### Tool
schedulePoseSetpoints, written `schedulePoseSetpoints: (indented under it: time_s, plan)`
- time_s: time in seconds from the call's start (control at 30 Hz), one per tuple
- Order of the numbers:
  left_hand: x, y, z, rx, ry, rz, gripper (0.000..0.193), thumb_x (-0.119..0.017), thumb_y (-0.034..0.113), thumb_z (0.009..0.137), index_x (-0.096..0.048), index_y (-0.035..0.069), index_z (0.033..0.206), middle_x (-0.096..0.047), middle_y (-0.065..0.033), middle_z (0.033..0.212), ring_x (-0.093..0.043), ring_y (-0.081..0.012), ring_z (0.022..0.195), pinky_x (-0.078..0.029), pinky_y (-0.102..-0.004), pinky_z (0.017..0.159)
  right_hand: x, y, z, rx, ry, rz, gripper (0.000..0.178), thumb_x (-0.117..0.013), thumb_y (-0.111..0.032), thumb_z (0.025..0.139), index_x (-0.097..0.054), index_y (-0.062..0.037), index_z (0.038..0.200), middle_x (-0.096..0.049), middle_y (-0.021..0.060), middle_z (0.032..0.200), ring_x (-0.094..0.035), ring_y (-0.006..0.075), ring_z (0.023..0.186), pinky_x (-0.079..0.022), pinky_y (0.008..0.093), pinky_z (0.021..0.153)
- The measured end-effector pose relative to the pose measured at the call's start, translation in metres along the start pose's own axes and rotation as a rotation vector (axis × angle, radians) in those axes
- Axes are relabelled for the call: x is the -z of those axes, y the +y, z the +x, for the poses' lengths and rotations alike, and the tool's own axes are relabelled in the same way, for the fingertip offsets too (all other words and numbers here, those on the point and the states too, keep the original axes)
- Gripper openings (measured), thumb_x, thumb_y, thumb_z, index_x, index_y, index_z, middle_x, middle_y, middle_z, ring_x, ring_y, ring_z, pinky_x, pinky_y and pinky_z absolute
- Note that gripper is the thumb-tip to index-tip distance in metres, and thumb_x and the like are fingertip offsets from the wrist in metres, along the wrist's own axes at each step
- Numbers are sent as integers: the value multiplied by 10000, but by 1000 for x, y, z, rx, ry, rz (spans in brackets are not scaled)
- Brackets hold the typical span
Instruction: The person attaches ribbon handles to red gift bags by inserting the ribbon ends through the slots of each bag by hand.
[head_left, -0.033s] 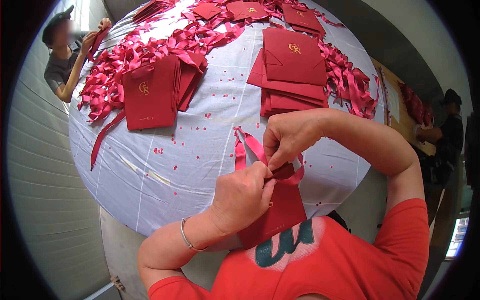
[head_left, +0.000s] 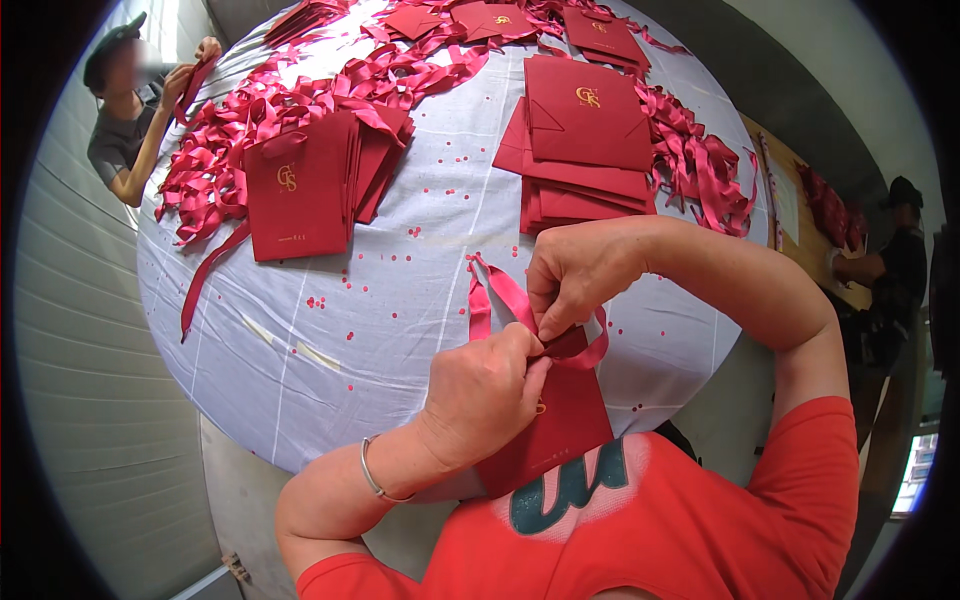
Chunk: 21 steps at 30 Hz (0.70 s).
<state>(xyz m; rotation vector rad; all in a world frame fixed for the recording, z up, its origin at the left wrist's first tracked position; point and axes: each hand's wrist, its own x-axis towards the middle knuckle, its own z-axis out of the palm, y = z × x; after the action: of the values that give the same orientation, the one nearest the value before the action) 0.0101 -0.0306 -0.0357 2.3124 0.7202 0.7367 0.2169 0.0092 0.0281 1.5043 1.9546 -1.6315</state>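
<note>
A dark red paper bag (head_left: 570, 425) with a gold emblem lies at the table's near edge, against my shirt. My left hand (head_left: 485, 385) is closed at the bag's top edge, thumb and fingers pinching the pink-red ribbon (head_left: 511, 292). Right beside it, my right hand (head_left: 585, 275) pinches the same ribbon from above with curled fingers. One ribbon loop stretches away over the cloth, and another curves out to the right below my right hand. The exact spot where the fingertips meet is partly hidden by the fingers.
Red bags are stacked at the left (head_left: 300, 195) and at the right (head_left: 590, 120). Loose ribbons (head_left: 215, 165) heap behind the left stack. Small red dots are scattered over the pale tablecloth (head_left: 420, 290). A person (head_left: 125, 120) handles something red at far left; another (head_left: 890, 260) stands at right.
</note>
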Motion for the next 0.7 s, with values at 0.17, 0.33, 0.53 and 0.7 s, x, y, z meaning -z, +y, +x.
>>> schedulePoseSetpoints:
  time_s: [0.17,0.33,0.53,0.7]
  plan:
    - [3,0,1,5,12,-5,199,-781,103,776,-601,58,848,-668,-112,737,-663,-306,635,-504,-376,539,-5,3,-2,142,-32,127,194,-715,-206,890,-736,-13,889,-660,15,697,-584,81,638,-471,271,571]
    - [2,3,1,-30,21,-17,200,-786,101,775,-605,61,850,-665,-112,736,-660,-305,629,-498,-374,524,-4,6,2,-23,-95,-29,277,-650,-254,942,-714,8,879,-613,9,665,-558,99,610,-462,279,569]
    - [4,9,-1,-130,35,44,196,-781,91,777,-603,64,854,-656,-117,728,-652,-303,616,-494,-374,513,1,9,19,45,-345,1,242,-659,-236,929,-701,-16,837,-541,-27,616,-486,88,561,-405,269,528]
    - [-1,2,-2,-70,15,31,191,-773,88,787,-602,54,864,-657,-122,733,-653,-308,621,-503,-377,533,-8,21,26,-31,-360,219,183,-676,-212,905,-695,-51,821,-515,-56,613,-431,59,545,-349,250,508]
